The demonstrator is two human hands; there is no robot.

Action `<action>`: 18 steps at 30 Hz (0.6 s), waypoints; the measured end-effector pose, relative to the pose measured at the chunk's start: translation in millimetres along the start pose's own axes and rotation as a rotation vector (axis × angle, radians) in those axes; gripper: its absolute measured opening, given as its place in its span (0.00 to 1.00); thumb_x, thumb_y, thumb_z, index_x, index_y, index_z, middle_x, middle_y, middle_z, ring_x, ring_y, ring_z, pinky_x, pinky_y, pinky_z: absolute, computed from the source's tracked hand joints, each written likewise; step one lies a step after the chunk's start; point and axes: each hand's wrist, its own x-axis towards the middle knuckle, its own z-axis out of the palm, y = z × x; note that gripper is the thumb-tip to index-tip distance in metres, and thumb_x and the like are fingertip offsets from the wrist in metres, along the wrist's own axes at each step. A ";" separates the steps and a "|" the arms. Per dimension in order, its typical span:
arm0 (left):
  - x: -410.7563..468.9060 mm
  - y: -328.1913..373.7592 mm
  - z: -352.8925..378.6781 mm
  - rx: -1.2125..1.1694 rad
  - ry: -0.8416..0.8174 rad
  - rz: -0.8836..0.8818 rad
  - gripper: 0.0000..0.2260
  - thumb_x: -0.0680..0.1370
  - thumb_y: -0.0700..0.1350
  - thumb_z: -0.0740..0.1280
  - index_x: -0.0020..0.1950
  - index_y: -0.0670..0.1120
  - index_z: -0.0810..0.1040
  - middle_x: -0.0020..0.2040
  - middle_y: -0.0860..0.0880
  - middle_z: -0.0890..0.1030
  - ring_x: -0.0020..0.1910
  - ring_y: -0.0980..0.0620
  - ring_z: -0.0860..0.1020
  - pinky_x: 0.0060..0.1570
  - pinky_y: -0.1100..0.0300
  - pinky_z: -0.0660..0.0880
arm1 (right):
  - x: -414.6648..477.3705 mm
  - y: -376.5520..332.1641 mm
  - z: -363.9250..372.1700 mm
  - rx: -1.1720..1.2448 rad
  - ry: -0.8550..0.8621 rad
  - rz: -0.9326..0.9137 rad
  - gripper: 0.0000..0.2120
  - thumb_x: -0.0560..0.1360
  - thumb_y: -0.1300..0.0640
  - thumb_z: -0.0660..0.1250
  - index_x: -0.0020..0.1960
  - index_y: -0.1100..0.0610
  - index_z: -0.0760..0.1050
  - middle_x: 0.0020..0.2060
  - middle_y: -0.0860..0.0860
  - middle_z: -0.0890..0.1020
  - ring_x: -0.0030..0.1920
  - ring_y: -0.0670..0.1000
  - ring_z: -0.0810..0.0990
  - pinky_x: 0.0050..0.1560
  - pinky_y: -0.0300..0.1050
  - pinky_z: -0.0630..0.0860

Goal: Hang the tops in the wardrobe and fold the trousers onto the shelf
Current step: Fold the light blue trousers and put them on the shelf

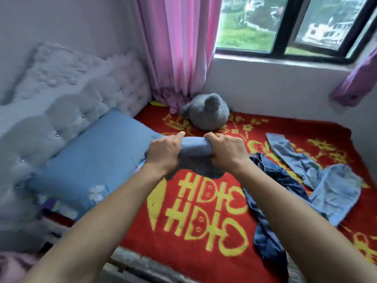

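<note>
I hold the folded grey-blue garment (pixel 194 149), probably trousers, above the middle of the bed (pixel 204 217), left grip (pixel 163 154) and right grip (pixel 226 152) each curled round an end so the folds cannot spring loose.

Bedroom corner in daylight from a black-framed window (pixel 282 27), greenery and buildings outside. Left of it, a pink pleated curtain (pixel 179 48). Along the left wall, a pale tufted padded headboard (pixel 81 94). Below, a bed with a red blanket patterned in yellow characters (pixel 204 203), a blue pillow (pixel 98 160) and a grey plush toy (pixel 208 115).
</note>
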 end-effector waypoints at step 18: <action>-438.5 -99.0 -207.2 0.373 0.010 -0.941 0.25 0.70 0.46 0.65 0.67 0.56 0.68 0.59 0.51 0.80 0.55 0.45 0.80 0.49 0.52 0.77 | -146.6 -353.8 -144.7 0.443 0.093 -0.971 0.25 0.67 0.53 0.67 0.63 0.47 0.69 0.55 0.49 0.81 0.55 0.57 0.81 0.46 0.49 0.74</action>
